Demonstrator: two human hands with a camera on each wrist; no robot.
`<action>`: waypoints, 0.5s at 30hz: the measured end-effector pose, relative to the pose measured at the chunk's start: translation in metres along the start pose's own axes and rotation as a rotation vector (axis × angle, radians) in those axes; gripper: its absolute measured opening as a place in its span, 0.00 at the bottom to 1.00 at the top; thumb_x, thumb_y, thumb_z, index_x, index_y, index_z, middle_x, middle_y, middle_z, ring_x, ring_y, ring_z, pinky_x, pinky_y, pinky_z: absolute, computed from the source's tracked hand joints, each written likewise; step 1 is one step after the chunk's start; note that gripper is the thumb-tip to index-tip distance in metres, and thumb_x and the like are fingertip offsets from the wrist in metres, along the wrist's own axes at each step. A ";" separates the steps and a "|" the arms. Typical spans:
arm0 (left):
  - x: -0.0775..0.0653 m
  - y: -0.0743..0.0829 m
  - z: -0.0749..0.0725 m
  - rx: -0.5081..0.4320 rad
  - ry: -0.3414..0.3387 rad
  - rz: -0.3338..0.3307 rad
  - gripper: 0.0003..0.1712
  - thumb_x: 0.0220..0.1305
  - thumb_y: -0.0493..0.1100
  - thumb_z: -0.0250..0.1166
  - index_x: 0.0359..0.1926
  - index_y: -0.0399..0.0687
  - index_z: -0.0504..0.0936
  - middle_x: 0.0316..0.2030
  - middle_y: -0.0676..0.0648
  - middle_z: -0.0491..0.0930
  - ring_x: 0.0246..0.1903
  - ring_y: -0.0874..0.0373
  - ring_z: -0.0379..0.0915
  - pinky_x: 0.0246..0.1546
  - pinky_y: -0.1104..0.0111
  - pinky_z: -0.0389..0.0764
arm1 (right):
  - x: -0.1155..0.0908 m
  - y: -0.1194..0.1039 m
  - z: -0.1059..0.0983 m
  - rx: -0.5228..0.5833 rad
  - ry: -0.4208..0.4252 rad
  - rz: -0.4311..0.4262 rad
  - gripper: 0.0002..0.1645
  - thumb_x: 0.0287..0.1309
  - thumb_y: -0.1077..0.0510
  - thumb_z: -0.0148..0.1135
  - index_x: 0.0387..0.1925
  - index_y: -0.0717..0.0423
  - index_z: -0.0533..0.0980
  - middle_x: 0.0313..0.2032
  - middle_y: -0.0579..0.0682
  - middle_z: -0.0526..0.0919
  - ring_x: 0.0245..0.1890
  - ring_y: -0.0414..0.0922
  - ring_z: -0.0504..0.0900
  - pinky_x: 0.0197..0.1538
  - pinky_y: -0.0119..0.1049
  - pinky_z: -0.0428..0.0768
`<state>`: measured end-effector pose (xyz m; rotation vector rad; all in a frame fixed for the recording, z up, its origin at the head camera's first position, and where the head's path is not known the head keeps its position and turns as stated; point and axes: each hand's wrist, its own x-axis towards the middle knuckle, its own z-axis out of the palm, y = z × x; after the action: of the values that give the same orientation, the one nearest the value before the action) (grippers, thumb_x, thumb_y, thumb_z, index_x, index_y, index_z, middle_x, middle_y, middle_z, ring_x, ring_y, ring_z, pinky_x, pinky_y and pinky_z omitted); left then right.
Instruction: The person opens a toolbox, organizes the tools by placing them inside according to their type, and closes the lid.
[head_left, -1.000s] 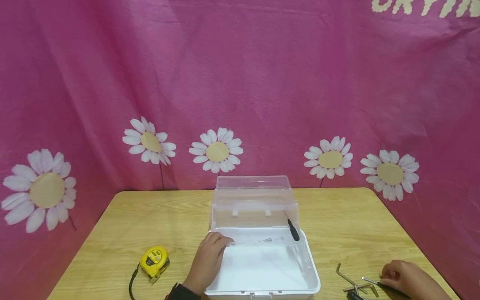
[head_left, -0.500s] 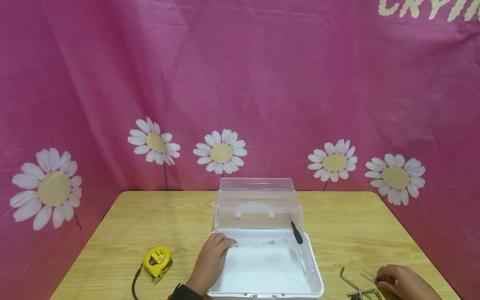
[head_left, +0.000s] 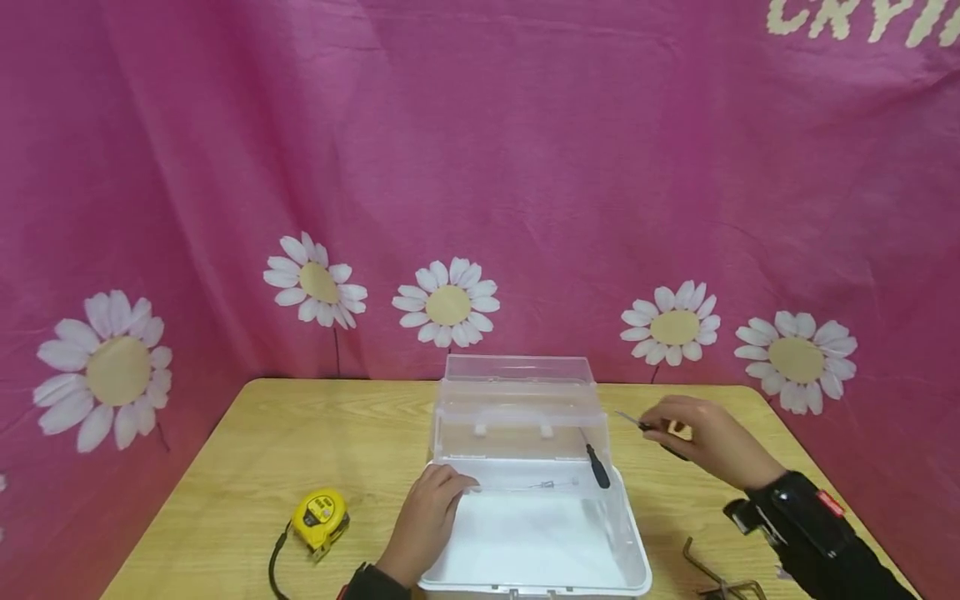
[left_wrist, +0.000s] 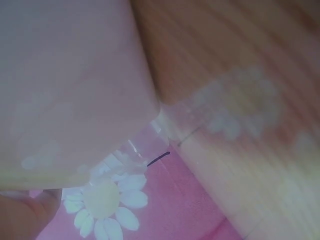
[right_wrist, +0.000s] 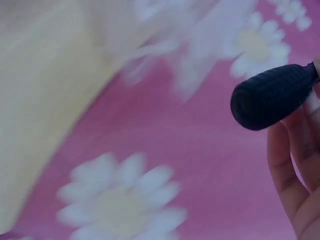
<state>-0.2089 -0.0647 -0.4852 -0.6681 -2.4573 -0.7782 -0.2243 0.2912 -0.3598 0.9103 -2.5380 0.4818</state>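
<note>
Left of the right hand (head_left: 701, 435), whose fingers pinch a screwdriver (right_wrist: 270, 97), shaft pointing leftward, sits the open box (head_left: 536, 542); the left hand (head_left: 429, 517) touches its side, finger curl unclear.

Cut-off pale lettering (head_left: 888, 15) on the pink cloth (head_left: 517, 183) reads "CRYI".

Head view forward-down, wrist views close, flowered backdrop (head_left: 480, 192) shared
</note>
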 end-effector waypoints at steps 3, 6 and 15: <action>0.001 -0.001 -0.001 -0.013 -0.017 -0.010 0.11 0.54 0.31 0.66 0.35 0.52 0.84 0.30 0.58 0.75 0.35 0.66 0.68 0.38 0.72 0.74 | 0.040 -0.022 0.011 0.026 -0.096 -0.083 0.12 0.44 0.64 0.72 0.34 0.51 0.82 0.29 0.38 0.81 0.29 0.29 0.76 0.31 0.26 0.79; 0.002 -0.001 -0.002 -0.018 -0.030 -0.019 0.11 0.55 0.31 0.65 0.36 0.52 0.84 0.30 0.59 0.76 0.36 0.65 0.69 0.38 0.71 0.75 | 0.071 -0.045 0.033 0.022 -0.207 -0.168 0.11 0.46 0.63 0.71 0.35 0.52 0.83 0.30 0.42 0.83 0.30 0.32 0.79 0.34 0.27 0.81; 0.001 -0.003 -0.002 -0.027 -0.057 -0.029 0.10 0.59 0.33 0.63 0.36 0.54 0.83 0.32 0.59 0.76 0.37 0.65 0.69 0.38 0.72 0.74 | 0.099 -0.078 0.101 -0.221 -0.360 -0.375 0.06 0.46 0.59 0.71 0.23 0.49 0.79 0.20 0.41 0.75 0.22 0.32 0.74 0.28 0.23 0.74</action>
<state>-0.2109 -0.0678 -0.4848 -0.6740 -2.5170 -0.8154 -0.2679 0.1378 -0.3857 1.4480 -2.5626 -0.0840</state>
